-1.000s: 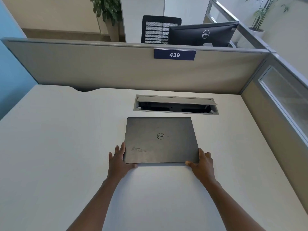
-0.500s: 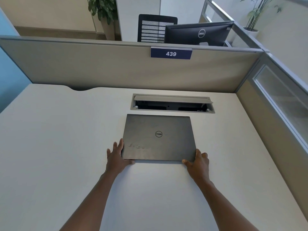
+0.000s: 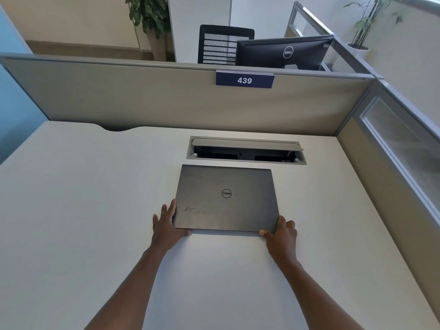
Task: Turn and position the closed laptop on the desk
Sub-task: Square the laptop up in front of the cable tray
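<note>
A closed dark grey laptop (image 3: 226, 198) with a round logo lies flat on the white desk (image 3: 95, 210), its far edge close to the cable box. My left hand (image 3: 166, 225) grips its near left corner, fingers along the left edge and thumb under the near edge. At the near right corner, my right hand (image 3: 282, 232) holds on with the thumb along the near edge. The near edge seems slightly raised, with a shadow under it.
An open cable box (image 3: 246, 151) is set into the desk just beyond the laptop. Beige partitions (image 3: 142, 98) wall the desk at the back and right, with a "439" sign (image 3: 244, 80). A monitor (image 3: 283, 52) and chair stand behind the partition.
The laptop has slid a little farther from me toward the cable box, with both hands staying at its near corners.
</note>
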A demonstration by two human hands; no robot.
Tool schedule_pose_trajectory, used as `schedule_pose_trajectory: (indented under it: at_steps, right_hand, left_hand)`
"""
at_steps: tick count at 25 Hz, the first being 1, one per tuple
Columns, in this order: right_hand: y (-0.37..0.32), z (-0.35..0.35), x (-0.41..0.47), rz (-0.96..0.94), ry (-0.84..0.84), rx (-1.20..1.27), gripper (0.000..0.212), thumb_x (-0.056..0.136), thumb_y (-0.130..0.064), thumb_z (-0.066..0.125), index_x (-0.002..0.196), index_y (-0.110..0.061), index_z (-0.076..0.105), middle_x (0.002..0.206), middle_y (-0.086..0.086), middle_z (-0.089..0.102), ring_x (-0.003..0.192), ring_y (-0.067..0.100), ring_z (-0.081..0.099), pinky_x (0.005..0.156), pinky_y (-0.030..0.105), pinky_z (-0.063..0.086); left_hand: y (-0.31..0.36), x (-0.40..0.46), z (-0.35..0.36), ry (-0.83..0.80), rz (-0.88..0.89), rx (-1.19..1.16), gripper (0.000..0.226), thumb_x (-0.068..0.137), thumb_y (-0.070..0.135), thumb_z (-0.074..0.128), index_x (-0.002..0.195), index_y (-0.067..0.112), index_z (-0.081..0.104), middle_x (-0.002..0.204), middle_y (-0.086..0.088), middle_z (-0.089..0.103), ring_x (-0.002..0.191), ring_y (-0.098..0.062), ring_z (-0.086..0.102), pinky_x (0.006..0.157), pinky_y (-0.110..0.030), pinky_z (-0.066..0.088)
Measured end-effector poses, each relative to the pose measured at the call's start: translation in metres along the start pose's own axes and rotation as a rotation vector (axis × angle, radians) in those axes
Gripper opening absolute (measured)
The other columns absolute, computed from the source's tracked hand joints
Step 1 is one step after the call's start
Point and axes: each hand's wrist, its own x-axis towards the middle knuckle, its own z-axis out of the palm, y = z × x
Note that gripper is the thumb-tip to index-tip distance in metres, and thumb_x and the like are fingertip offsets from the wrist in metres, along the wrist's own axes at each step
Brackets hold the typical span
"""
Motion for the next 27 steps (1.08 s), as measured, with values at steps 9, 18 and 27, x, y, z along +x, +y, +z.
schedule_pose_trajectory:
  at_steps: [9, 18, 27]
  right_hand:
    - [0.003, 0.001, 0.001, 0.015, -0.011, 0.019, 0.052, 0.089, -0.02, 0.072, 0.132, -0.006, 0.048, 0.119, 0.015, 0.045, 0.116, 0.038, 0.045, 0.102, 0.047, 0.044]
    - [0.002, -0.002, 0.002, -0.01, -0.034, -0.023, 0.053, 0.089, -0.022, 0.073, 0.131, -0.005, 0.047, 0.123, 0.017, 0.047, 0.118, 0.039, 0.045, 0.101, 0.048, 0.044]
    - [-0.029, 0.0, 0.012, -0.3, -0.047, -0.23, 0.079, 0.093, -0.037, 0.065, 0.155, -0.005, 0.027, 0.158, 0.015, 0.034, 0.143, 0.034, 0.035, 0.119, 0.045, 0.031]
  left_hand:
    - [-0.009, 0.005, -0.002, -0.067, -0.046, -0.057, 0.115, 0.071, 0.03, 0.083, 0.157, 0.036, 0.008, 0.168, -0.005, 0.008, 0.154, -0.027, -0.014, 0.123, -0.045, 0.0]
    - [-0.004, 0.0, -0.001, -0.065, -0.007, 0.011, 0.112, 0.076, 0.034, 0.079, 0.158, 0.029, 0.003, 0.167, -0.008, 0.008, 0.154, -0.021, -0.011, 0.123, -0.042, -0.007]
    - [0.042, 0.002, 0.01, 0.039, 0.36, 0.284, 0.071, 0.102, 0.037, 0.038, 0.157, 0.004, 0.008, 0.166, -0.015, 0.009, 0.154, -0.03, 0.005, 0.124, -0.041, 0.003]
